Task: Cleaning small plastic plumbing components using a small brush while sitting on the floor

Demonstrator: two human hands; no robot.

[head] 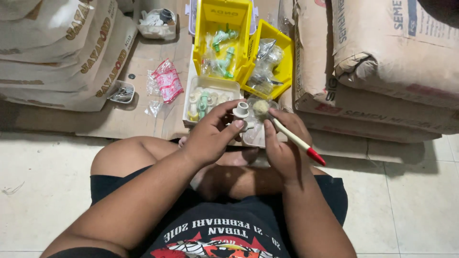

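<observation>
White plastic fitting (241,110) in left hand (210,136), right hand (282,143) w/ brush (292,137), prob

A single head-worn camera looks steeply down from close above the seated person's lap, facing forward over the floor (420,200) toward stacked sacks (392,62) at the far side.

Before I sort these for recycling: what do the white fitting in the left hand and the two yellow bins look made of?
The small white pipe fitting between the left hand's fingers looks like moulded plastic, matte and evenly white. The two yellow open bins look like rigid plastic too: smooth, slightly glossy, uniformly coloured walls.
</observation>
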